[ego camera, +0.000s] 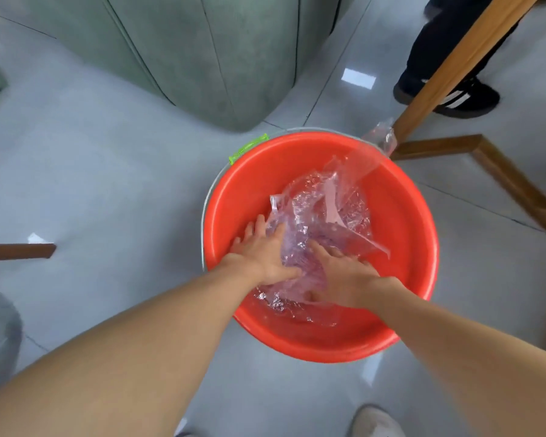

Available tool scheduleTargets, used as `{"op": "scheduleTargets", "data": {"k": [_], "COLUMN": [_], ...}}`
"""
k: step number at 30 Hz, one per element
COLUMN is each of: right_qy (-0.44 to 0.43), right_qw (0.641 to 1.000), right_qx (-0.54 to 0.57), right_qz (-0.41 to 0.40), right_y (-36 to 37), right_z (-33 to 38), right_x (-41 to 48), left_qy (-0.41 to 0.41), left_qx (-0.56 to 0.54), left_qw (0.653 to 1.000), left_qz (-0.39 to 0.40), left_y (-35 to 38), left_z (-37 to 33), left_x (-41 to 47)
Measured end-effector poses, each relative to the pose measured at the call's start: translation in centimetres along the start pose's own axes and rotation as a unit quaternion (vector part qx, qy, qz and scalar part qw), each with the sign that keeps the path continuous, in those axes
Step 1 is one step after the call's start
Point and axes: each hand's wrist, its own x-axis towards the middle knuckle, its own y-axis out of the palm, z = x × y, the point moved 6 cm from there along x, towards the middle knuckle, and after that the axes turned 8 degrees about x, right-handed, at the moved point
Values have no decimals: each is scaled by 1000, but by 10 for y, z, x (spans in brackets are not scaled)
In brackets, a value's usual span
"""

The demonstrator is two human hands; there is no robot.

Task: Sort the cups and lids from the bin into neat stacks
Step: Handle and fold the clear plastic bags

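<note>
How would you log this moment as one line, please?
left hand: flat on plastic bag | right hand: on bag, grip unclear | red bin: on floor, bag inside

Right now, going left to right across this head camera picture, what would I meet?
Dark wooden bar → left hand → right hand, both hands on the clear plastic bag inside the red bin → black striped shoe.

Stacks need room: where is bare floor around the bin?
Bare floor lies left of the red bin, up to the green sofa. Right of it, the wooden frame and a shoe crowd in; the bag fills the bin.
</note>
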Motion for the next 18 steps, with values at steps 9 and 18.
{"op": "scheduleTargets", "data": {"k": [9, 18], "right_qy": [-119, -293], "right_qw": [975, 930], "right_qx": [-55, -77], "right_qz": [-179, -210], "right_y": [-166, -280], "right_z": [150, 425], "right_x": [-191, -392], "left_qy": [-26, -167], "left_qx": [-86, -143], "left_qw": [982, 933], "left_qz": [-166, -284], "left_y": [-182, -320], "left_z": [20, 143], "left_x": [-230, -558]}}
